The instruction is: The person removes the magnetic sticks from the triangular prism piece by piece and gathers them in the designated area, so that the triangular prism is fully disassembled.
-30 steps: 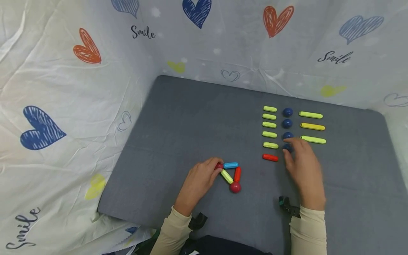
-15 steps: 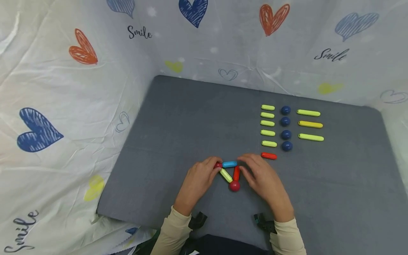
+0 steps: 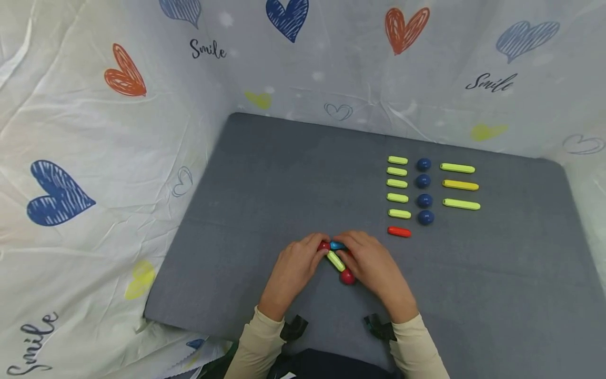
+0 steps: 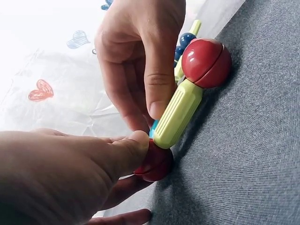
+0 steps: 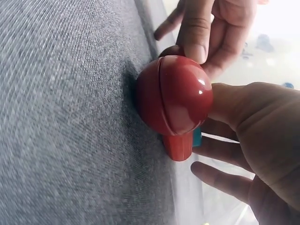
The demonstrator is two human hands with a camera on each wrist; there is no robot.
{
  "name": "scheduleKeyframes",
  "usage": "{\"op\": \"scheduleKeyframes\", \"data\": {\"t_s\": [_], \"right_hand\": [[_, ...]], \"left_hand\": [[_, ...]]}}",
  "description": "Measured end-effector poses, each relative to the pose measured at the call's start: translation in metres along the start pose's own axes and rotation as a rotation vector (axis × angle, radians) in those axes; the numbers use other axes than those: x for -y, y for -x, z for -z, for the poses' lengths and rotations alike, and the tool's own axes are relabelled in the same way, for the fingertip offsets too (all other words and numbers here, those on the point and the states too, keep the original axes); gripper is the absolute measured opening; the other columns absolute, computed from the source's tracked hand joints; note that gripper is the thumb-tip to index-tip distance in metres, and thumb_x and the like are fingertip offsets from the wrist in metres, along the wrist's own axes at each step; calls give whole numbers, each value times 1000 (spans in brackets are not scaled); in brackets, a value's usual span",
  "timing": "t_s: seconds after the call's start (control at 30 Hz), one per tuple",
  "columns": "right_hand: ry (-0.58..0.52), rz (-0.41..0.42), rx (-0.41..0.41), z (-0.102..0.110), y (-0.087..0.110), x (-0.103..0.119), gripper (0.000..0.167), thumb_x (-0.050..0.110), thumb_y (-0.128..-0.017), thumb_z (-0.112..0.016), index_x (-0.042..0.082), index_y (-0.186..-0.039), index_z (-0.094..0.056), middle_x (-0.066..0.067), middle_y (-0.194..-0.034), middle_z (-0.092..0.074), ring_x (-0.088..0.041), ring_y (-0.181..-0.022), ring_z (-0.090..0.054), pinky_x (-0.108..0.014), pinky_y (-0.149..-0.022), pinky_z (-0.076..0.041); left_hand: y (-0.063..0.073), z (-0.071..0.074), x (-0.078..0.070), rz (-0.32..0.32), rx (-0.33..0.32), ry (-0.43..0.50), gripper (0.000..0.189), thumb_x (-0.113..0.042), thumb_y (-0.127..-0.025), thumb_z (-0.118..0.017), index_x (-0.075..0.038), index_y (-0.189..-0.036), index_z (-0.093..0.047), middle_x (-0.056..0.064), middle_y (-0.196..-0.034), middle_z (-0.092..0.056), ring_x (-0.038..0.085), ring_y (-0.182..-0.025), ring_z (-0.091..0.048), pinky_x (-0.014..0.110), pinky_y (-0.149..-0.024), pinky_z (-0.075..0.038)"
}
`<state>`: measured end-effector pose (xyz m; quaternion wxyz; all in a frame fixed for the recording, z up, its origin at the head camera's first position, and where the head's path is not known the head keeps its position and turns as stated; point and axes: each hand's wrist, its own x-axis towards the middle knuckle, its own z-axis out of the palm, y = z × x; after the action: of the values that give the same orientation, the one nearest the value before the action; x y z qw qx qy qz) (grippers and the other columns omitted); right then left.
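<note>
A red ball (image 4: 154,161) is pinched between the thumb and fingers of my left hand (image 3: 294,266). From it run a short blue magnetic stick (image 3: 337,245) and a short yellow-green magnetic stick (image 3: 336,261). The yellow-green one ends at a second red ball (image 3: 347,277), where a short red stick (image 5: 178,148) also joins. My right hand (image 3: 371,263) pinches the blue stick, its thumb near the yellow-green stick, and covers most of the red stick in the head view. These pieces lie on the grey table.
On the grey table (image 3: 284,173), to the right, lie a column of short yellow-green sticks (image 3: 397,183) with a red stick (image 3: 400,231) below. Beside them are several blue balls (image 3: 424,200) and a column of longer yellowish sticks (image 3: 460,185). A printed curtain (image 3: 331,68) borders the back.
My right hand has moved left from the blue balls to the joined pieces, and now holds the blue stick. The blue balls stay in place. My left hand keeps its hold on the red ball.
</note>
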<state>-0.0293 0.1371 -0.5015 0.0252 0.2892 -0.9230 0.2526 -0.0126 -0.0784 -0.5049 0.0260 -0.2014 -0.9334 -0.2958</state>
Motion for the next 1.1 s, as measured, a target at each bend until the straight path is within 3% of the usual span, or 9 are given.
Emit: {"op": "scheduleKeyframes", "data": {"t_s": [0.37,1.1], "right_hand": [[56,-22,-2,-5,-5,3,28,23,-97,-81,14,-123,-75,2,-118,-70,-19,-107,-65,-42,-92,-55],[61,-50,45,-7,-8,1,23,28,-102,-75,17,-122,-76,1,-114,-67,-20,-104,-62,-43,-93,-53]], "left_hand": [[0,0,0,6,0,9,24,-25,-104,-69,-16,-127,-68,-3,-112,-73,11,-83,-71,30,-70,-58],[0,1,0,7,14,9,24,-25,-105,-68,-16,-128,-68,-3,-112,-73,12,-82,-70,31,-70,-58]]}}
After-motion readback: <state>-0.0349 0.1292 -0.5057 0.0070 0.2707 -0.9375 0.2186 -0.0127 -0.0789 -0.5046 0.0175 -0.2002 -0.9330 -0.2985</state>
